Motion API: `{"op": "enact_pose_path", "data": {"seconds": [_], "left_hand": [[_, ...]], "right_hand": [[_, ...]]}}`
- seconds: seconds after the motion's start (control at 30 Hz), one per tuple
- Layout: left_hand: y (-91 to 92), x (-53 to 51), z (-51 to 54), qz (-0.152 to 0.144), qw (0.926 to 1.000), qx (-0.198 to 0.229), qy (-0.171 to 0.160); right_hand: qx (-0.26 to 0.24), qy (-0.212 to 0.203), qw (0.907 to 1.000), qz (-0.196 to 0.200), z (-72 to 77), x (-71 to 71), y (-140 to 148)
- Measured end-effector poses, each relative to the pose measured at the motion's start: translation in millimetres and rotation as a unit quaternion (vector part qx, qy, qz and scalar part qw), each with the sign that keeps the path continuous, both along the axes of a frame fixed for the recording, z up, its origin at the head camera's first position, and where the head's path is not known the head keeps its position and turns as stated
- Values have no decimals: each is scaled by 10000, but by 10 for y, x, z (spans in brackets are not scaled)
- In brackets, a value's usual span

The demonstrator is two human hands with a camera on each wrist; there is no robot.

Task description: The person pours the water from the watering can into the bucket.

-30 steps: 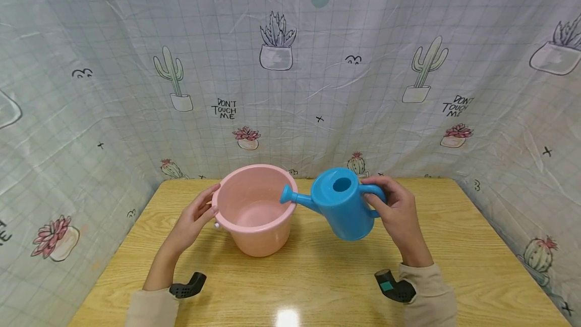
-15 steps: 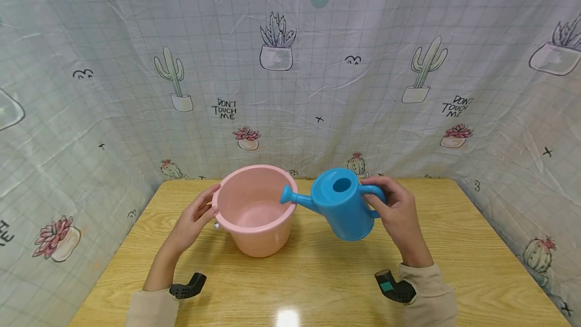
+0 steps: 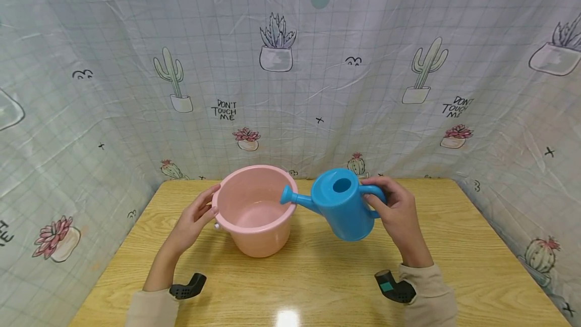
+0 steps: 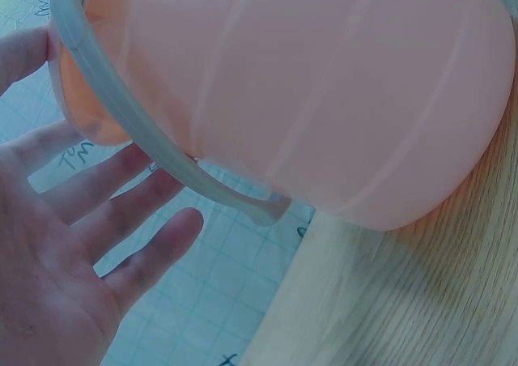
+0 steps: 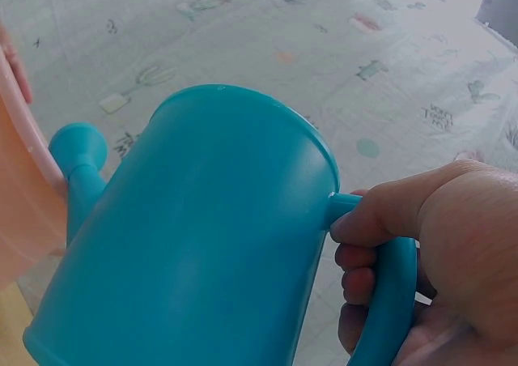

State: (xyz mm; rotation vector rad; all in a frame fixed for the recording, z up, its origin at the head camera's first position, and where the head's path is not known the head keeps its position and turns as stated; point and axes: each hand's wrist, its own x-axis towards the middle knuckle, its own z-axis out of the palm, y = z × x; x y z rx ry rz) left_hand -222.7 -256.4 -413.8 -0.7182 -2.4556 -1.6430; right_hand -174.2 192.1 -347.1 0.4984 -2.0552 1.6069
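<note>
Blue can (image 3: 347, 216): R hand (image 3: 399, 208) fingers clamped on hdl (image 5: 394, 289); L hand (image 3: 189, 221) fingers apart, touching pink bucket (image 3: 259, 242).

The blue watering can (image 3: 346, 212) tilts toward the pink bucket (image 3: 260, 241) (upright).

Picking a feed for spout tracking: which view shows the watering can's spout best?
Head view: the spout is unobstructed from flared tip to watering can, standing out blue against the pink bucket. Right wrist shows the tip and part of the neck, the can's body hiding the rest. Left wrist shows none of it.
</note>
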Motion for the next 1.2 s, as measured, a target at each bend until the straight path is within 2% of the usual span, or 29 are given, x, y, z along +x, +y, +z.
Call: {"op": "enact_pose_path", "data": {"seconds": [1.2], "left_hand": [[-3,16,-13,28,10000,3,-59]], "right_hand": [[23,-20,10000,-51,-7,10,-10]]}}
